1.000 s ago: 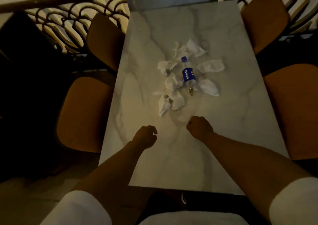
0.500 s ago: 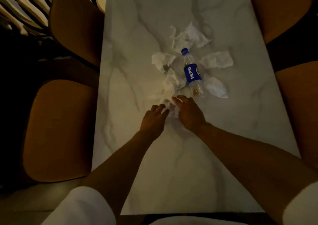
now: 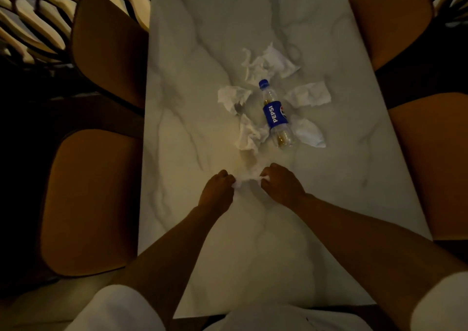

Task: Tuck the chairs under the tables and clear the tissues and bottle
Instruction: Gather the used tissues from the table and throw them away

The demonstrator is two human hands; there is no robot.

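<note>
A white marble counter [image 3: 202, 229] is running up the middle of the frame, orange chairs [image 3: 91, 204] flanking it. The Pepsi bottle [image 3: 276, 114] is lying at centre, long axis near vertical, cap pointing toward the top, crumpled tissues [image 3: 307, 94] lying around it. Below, the left hand [image 3: 217, 189] and right hand [image 3: 282, 183] are pinching one tissue [image 3: 249, 177] in curled fingers.

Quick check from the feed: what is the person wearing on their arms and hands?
Short white sleeves: the left sleeve and the right sleeve end above the elbows. Forearms are bare. The left hand and right hand wear no gloves; no watch or rings show in this dim light.
</note>
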